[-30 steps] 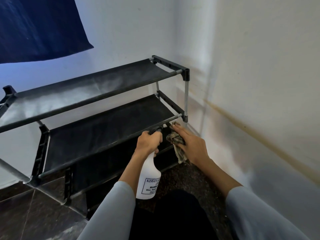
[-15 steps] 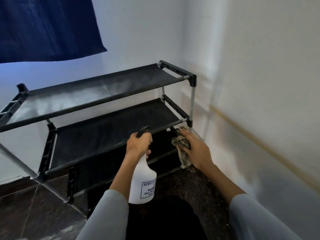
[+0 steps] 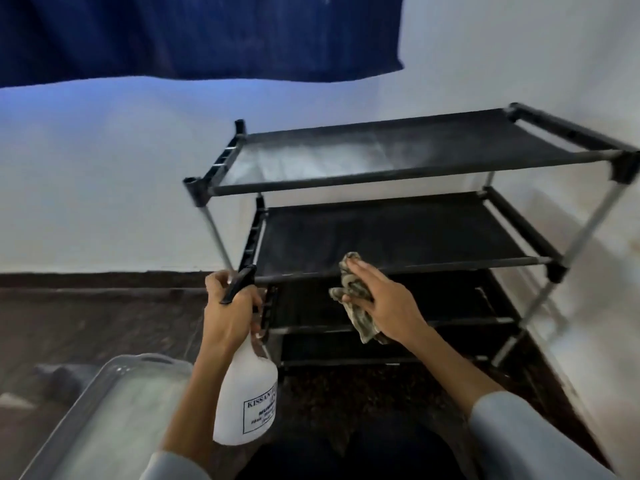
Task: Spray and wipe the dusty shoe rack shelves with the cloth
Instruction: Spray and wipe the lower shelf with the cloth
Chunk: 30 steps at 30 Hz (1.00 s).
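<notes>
Left hand [image 3: 227, 306] is gripping the spray bottle [image 3: 247, 396] at the shoe rack [image 3: 408, 233]'s left front corner. Right hand [image 3: 384, 303] is clutching the cloth [image 3: 353, 292] before the rack's middle shelf [image 3: 391, 237].

I'm seeing a black shoe rack [image 3: 398, 233] with grey dust whitening its top shelf [image 3: 329, 157], a white spray bottle [image 3: 246, 393] with a black trigger, a mottled grey-brown cloth [image 3: 356, 299], and a dark blue curtain [image 3: 194, 36] hanging over a white wall [image 3: 86, 188].

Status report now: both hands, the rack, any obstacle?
Left hand grips spray bottle. Right hand holds cloth at second shelf's front bar. Top shelf dusty. Nothing blocks the shelves.
</notes>
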Available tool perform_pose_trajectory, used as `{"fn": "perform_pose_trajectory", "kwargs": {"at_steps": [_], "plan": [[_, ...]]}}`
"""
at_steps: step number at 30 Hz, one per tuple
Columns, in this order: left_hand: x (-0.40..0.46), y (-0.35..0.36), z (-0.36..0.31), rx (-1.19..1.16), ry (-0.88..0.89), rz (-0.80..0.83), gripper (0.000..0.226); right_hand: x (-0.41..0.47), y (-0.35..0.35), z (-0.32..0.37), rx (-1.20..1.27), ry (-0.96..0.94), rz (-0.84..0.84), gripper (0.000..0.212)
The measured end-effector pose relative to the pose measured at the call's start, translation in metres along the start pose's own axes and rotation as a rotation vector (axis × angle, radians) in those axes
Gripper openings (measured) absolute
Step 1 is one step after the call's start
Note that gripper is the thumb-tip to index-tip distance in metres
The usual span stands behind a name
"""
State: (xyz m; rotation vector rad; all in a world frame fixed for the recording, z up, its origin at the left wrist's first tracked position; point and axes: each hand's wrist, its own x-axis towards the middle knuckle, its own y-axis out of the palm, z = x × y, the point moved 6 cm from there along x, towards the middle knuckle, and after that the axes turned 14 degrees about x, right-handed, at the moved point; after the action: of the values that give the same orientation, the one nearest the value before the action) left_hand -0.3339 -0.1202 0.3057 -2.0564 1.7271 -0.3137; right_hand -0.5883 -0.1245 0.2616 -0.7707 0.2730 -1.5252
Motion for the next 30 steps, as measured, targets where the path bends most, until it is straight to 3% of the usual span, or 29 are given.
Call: {"fn": "perform_pose_trajectory", "kwargs": {"at_steps": [3,6,10,13,17,20,26,30], "plan": [[0.016,-0.017,0.015,-0.001,-0.033,-0.003,0.087,0.034,0.047,0.035,-0.213,-0.125,0.076,0.059],[0.037,-0.023,0.023,-0.031,-0.027,0.063,0.092,0.058,0.088,0.073,-0.419,-0.301,-0.01,0.046],[0.063,-0.02,0.033,0.028,0.009,0.193,0.077,0.083,0.139,0.103,-0.624,-0.336,0.012,0.026],[0.069,-0.012,0.026,0.062,0.075,0.186,0.032,0.089,0.142,0.103,-0.668,-0.315,-0.036,0.022],[0.079,-0.001,0.027,0.184,0.048,0.04,0.033,0.08,0.139,0.089,-0.721,-0.368,-0.157,0.015],[0.078,0.002,0.024,0.278,0.02,-0.055,0.033,0.073,0.132,0.074,-0.743,-0.381,-0.187,0.021],[0.074,0.004,0.023,0.28,0.02,-0.096,0.033,0.041,0.06,0.025,-0.762,-0.384,-0.265,0.029],[0.069,0.002,0.02,0.253,0.027,-0.069,0.03,0.025,0.018,0.0,-0.715,-0.216,-0.202,0.042]]}}
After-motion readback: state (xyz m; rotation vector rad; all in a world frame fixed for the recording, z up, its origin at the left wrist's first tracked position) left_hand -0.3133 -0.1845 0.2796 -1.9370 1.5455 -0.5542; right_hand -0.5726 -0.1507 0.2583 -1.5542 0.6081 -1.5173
